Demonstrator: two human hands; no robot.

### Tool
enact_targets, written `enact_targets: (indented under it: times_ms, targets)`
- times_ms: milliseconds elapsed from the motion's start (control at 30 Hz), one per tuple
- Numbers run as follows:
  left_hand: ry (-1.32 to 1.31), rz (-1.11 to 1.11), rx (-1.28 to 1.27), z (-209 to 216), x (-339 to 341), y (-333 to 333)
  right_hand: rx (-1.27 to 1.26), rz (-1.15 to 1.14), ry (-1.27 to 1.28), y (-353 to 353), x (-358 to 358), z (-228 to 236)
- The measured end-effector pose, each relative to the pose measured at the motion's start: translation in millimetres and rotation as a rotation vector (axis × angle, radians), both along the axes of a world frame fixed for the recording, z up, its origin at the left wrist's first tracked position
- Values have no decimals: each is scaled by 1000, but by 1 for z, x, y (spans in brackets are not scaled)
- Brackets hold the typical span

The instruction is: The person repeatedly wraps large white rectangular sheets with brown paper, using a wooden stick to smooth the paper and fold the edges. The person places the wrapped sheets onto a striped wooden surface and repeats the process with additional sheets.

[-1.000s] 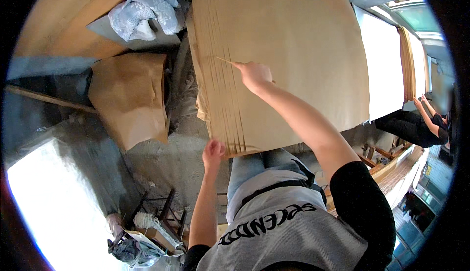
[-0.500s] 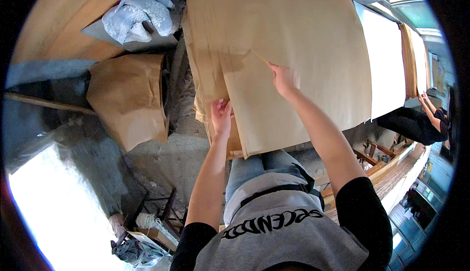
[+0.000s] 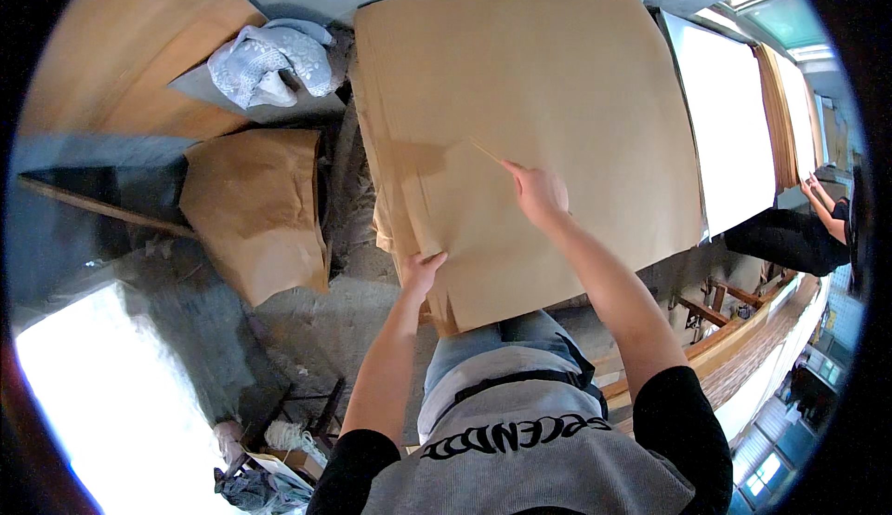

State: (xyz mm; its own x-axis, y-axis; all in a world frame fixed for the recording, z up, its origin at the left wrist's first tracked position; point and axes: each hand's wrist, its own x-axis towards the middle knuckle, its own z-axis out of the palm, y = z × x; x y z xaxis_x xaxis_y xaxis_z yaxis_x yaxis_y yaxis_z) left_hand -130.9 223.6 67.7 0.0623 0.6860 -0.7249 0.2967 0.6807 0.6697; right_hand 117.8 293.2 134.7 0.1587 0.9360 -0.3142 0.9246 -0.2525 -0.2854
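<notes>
A large stack of brown paper sheets [image 3: 567,97] lies in front of me, its left edges uneven and layered. My left hand [image 3: 421,275] is closed at the near left edge of the upper paper, thumb on top; its other fingers are mostly hidden. In my right hand [image 3: 542,197] is a thin, light wooden stick [image 3: 486,149], gripped at one end. The stick points up and left over the middle of the paper, and I cannot tell whether its tip touches the surface.
Left of the stack stands a folded brown paper piece [image 3: 260,208], with a white patterned cloth [image 3: 274,64] beyond it. White sheets [image 3: 725,125] lie to the right. Another person [image 3: 790,236] works at the far right, near a long wooden beam [image 3: 753,338].
My left hand has gone from between the lifted sheet and the layer below to pinching the paper's edge. That flap now lies further left. The right hand still holds the stick.
</notes>
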Motion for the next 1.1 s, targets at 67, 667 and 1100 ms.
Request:
enact_targets:
  times_ms: [67,667,1100]
  targets:
    - [-18,-21,-92,1,-19,-3,-50,13,4,-12,-6,9]
    - [-106,73,-101,-31,-30,-20,-102,69,21,69,-101,0]
    - [-81,-3,-119,-43,-35,-23,110,-120,636,-14,3,-31]
